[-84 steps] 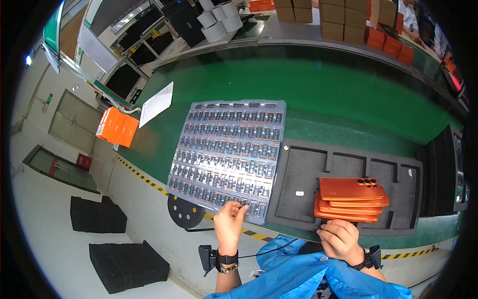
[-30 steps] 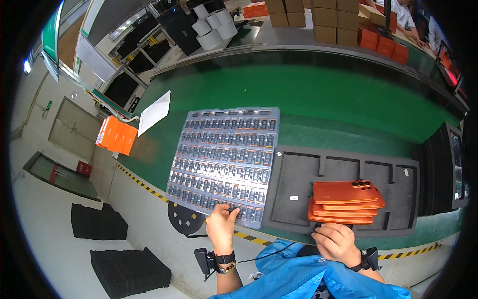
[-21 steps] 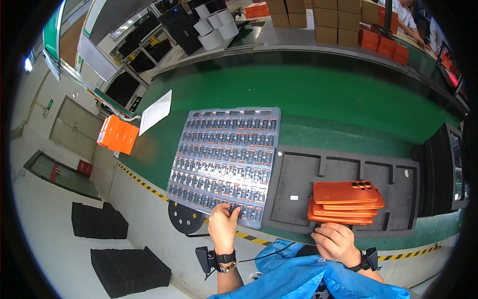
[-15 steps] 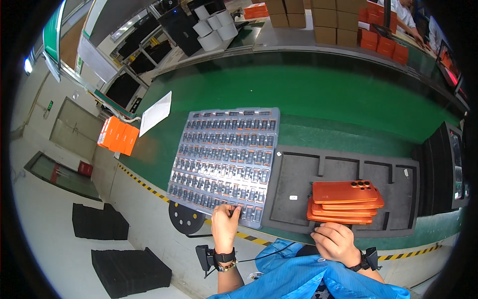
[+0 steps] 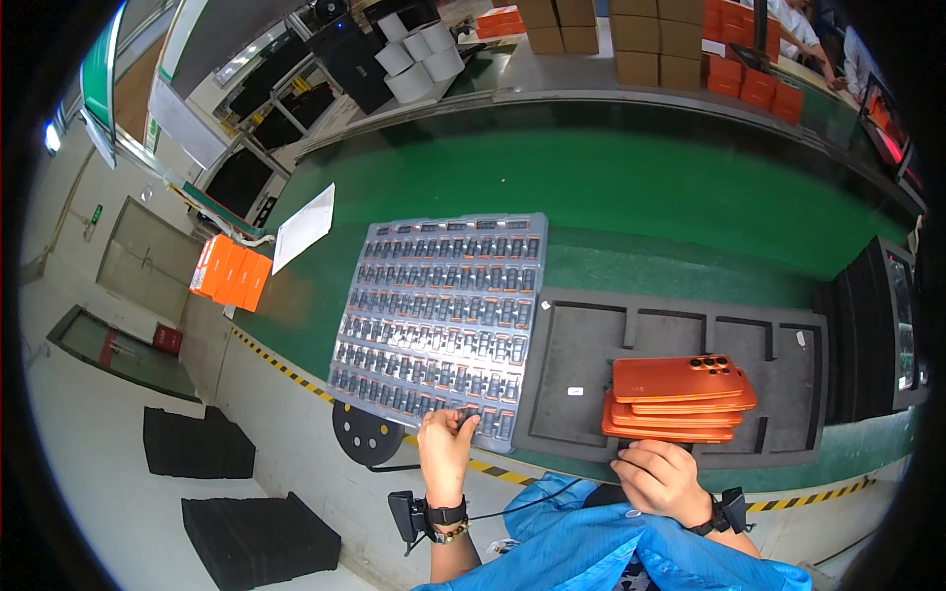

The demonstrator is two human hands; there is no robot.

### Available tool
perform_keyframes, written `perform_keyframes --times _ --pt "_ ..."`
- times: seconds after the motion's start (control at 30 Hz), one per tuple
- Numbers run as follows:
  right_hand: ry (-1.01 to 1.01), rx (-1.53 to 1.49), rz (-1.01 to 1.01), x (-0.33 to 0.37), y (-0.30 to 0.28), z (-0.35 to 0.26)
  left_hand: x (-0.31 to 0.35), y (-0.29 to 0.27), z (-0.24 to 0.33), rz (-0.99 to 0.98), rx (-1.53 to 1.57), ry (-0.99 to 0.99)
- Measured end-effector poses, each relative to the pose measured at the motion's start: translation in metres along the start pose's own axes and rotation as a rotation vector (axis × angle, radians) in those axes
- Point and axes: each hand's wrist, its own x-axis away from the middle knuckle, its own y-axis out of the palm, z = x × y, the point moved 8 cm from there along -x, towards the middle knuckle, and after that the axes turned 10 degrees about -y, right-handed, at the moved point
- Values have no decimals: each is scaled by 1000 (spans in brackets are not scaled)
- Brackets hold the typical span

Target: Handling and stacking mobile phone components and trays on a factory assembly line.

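Note:
A clear plastic tray [image 5: 357, 258] holds rows of small dark parts with orange edges. At its near edge, my left hand [image 5: 446, 451] pinches one small dark part [image 5: 467, 416] between thumb and forefinger. Several orange phone back covers with round camera openings lie in a loose stack [image 5: 675, 379] on a black foam tray [image 5: 581, 345]. Just in front of this stack, my right hand [image 5: 662, 480] is closed, its fingers curled. Something dark shows at its fingertips, too hidden to name.
Black foam trays [image 5: 862, 325] are stacked at the right. Orange boxes [image 5: 232, 273] and a white sheet [image 5: 304, 229] lie at the left of the green table [image 5: 670, 197]. Beyond its far edge stand brown cartons [image 5: 658, 44] and white rolls [image 5: 422, 61]; another person's arm [image 5: 806, 44] shows far right.
The whole view has shifted slightly, so the tray and covers sit a little further left. My left fingers have turned slightly at the tray's near edge; my right hand stays by the stack.

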Motion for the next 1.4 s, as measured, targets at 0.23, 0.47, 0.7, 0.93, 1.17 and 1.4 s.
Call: perform_keyframes --times 0.23,0.47,0.7,0.93,1.17,1.4 --pt "-1 1 14 -1 -2 0 5 2 6 31 -35 22" --pt "60 -173 78 -4 -22 2 16 -21 51 30 177 3" --pt "243 -202 270 -21 -85 22 105 2 212 -493 589 833" --pt "354 -360 392 0 -102 35 132 46 228 -652 762 761" --pt "573 -382 671 51 -112 58 136 40 219 -297 508 980" --pt "853 -580 921 106 -128 97 144 69 191 -224 54 1162"
